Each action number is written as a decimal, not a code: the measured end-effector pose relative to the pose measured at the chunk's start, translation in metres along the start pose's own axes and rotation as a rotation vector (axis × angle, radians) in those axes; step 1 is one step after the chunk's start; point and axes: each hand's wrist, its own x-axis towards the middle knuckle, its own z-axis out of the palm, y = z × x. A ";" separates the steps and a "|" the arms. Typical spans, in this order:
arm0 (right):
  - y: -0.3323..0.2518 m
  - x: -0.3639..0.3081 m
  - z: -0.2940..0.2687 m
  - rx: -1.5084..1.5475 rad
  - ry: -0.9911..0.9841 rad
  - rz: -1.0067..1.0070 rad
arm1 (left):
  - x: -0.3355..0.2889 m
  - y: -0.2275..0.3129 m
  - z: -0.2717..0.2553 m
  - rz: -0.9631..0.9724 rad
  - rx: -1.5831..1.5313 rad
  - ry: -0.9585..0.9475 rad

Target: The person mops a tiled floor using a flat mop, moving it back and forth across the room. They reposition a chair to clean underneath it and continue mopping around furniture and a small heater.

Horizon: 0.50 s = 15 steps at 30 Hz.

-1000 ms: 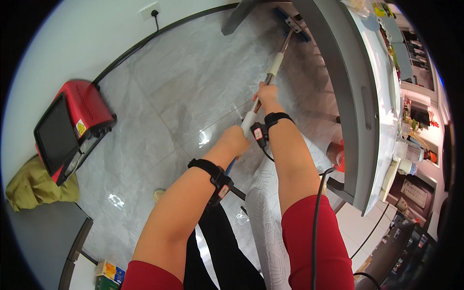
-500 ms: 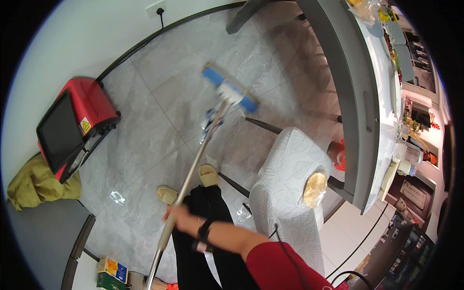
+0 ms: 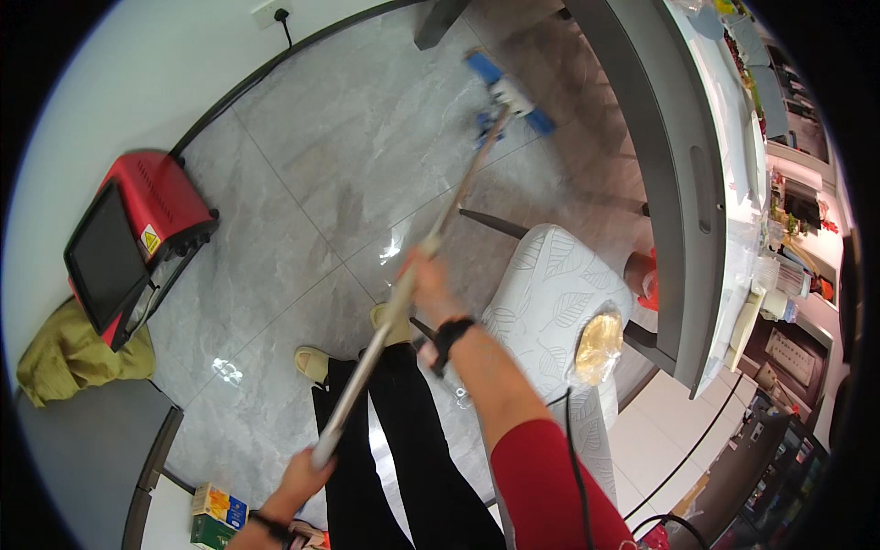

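Observation:
A mop (image 3: 390, 321) with a long metal pole runs slantwise up the view, its blue-and-white head (image 3: 510, 93) on the grey tiled floor beside the table's shadowed underside. Around the lower end of the pole my left hand (image 3: 301, 478) is closed. Farther up, my right hand (image 3: 431, 282) grips the same pole, slightly smeared by motion. To the right of that hand is a chair (image 3: 559, 275) in a pale leaf-patterned cover, with a round golden item in clear plastic (image 3: 599, 348) on its seat.
A red machine with a dark panel (image 3: 151, 215) stands at the left wall, near an olive cloth (image 3: 82, 357). The grey table (image 3: 674, 183) curves along the right. Cartons (image 3: 218, 515) sit at lower left. A cable (image 3: 289, 32) hangs from the wall socket.
The mop head has moved away and to the right, toward the table. My right hand has moved forward and right with the pole. My left hand has come into view on the pole's lower end.

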 end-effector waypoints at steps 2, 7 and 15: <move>-0.069 0.044 -0.020 -0.234 0.204 -0.297 | 0.081 0.080 0.015 0.211 0.027 -0.051; -0.136 0.067 -0.023 -0.510 0.483 -0.212 | 0.181 0.217 -0.009 0.188 0.074 -0.125; -0.020 0.068 0.009 -0.954 0.369 -0.449 | 0.039 0.073 -0.119 0.299 0.213 0.142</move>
